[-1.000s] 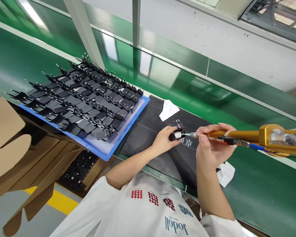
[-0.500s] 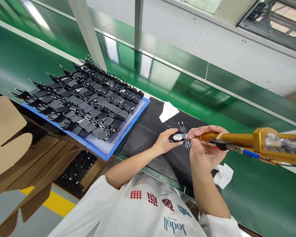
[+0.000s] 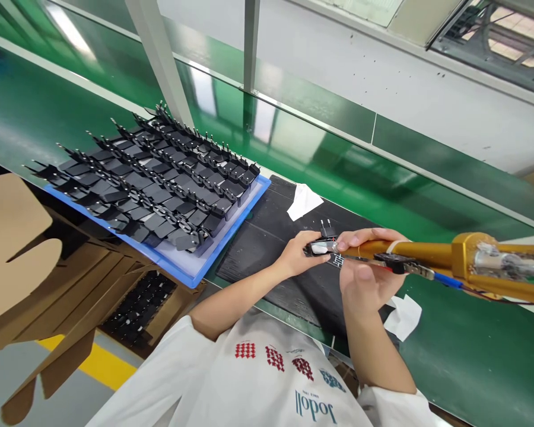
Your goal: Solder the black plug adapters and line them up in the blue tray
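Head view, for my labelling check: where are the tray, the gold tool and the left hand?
Tray (image 3: pixel 221 239): head view, blue rim.
Gold tool (image 3: pixel 431 252): head view, gold barrel.
Left hand (image 3: pixel 293 256): head view, middle of the hand.

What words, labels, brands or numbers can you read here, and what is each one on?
"Jodoll", in teal letters on the white shirt.
The tiny line beside that word and the script by the red patterns: too small to read.
White characters on the black mat: partly hidden by the right hand, unreadable.
No marking can be made out on the black plug adapter.
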`<state>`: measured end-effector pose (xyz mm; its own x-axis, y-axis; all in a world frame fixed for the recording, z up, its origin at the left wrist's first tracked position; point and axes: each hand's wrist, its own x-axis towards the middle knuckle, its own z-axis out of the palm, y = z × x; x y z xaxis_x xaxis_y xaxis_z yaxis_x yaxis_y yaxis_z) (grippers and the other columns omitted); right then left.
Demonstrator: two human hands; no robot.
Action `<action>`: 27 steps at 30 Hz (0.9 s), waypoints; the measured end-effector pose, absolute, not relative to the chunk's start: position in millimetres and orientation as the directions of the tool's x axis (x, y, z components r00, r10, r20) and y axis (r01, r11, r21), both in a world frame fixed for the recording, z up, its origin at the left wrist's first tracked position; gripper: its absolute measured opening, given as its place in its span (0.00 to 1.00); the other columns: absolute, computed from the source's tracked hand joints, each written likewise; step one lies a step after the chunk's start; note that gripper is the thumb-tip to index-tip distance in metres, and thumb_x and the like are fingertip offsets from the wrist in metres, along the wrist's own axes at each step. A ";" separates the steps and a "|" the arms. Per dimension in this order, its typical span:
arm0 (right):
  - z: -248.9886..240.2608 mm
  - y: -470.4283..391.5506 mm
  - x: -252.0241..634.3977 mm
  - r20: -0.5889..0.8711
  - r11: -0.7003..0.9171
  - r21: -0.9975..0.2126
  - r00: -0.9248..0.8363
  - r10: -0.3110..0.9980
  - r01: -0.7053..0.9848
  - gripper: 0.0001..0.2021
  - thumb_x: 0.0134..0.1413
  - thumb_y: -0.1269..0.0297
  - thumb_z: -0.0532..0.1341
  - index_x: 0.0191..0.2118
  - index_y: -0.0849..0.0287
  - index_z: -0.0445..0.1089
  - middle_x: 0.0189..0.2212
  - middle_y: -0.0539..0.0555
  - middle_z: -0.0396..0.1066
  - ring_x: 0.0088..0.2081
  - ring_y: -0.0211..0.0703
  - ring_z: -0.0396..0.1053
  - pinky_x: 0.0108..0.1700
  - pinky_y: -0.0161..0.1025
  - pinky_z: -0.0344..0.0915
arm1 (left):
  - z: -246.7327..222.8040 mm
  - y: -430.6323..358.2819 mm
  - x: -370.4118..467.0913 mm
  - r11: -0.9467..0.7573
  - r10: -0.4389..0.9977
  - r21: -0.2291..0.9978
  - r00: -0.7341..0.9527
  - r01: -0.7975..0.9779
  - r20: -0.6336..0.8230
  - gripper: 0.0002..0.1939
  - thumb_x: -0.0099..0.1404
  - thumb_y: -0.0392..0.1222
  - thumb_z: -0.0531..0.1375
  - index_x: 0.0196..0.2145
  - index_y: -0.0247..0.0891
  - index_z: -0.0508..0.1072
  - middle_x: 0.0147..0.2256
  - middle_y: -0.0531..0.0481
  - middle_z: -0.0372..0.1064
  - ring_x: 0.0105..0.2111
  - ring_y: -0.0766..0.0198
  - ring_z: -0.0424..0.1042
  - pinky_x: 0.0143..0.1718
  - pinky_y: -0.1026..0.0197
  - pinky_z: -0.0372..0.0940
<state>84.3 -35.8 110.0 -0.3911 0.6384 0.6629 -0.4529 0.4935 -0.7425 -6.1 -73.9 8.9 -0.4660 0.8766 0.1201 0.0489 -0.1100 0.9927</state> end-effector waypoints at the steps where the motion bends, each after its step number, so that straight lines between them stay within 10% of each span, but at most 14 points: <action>1: 109.5 -34.9 84.8 0.662 0.484 -0.741 -0.385 0.644 -0.465 0.18 0.52 0.53 0.68 0.47 0.51 0.69 0.32 0.48 0.65 0.30 0.39 0.65 0.38 0.44 0.69 | 9.5 -74.1 -7.6 -0.066 0.877 0.995 -0.472 0.078 0.095 0.26 0.48 0.41 0.74 0.46 0.39 0.76 0.49 0.44 0.75 0.53 0.51 0.72 0.57 0.49 0.66; 8: 102.7 -19.9 100.5 0.646 0.477 -0.752 -0.367 0.669 -0.454 0.17 0.53 0.52 0.66 0.47 0.50 0.71 0.32 0.50 0.67 0.31 0.40 0.67 0.35 0.42 0.68 | 17.1 -75.6 -14.1 0.269 0.887 0.946 -0.428 0.180 -0.171 0.28 0.51 0.36 0.70 0.51 0.38 0.74 0.50 0.44 0.75 0.52 0.50 0.73 0.57 0.50 0.66; 19: 90.0 7.4 139.3 0.606 0.495 -0.789 -0.328 0.725 -0.364 0.17 0.54 0.55 0.66 0.49 0.49 0.73 0.33 0.51 0.69 0.32 0.40 0.68 0.34 0.40 0.69 | 18.4 -66.3 -16.9 0.166 0.890 0.982 -0.443 0.091 -0.110 0.11 0.57 0.39 0.66 0.37 0.39 0.69 0.42 0.49 0.78 0.44 0.59 0.77 0.52 0.54 0.69; 27: 87.2 11.0 149.8 0.595 0.515 -0.799 -0.284 0.752 -0.310 0.16 0.53 0.54 0.68 0.47 0.51 0.73 0.33 0.52 0.71 0.33 0.41 0.70 0.34 0.39 0.70 | 25.1 -71.5 -16.2 0.117 0.920 0.915 -0.390 0.387 0.047 0.12 0.62 0.32 0.55 0.44 0.39 0.68 0.42 0.47 0.76 0.46 0.59 0.74 0.53 0.54 0.67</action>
<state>149.8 11.0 87.2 -0.2844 0.7520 0.5946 -0.3102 0.5147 -0.7993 -16.2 -71.5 25.1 -0.3900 0.9196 0.0469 0.3866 0.1173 0.9148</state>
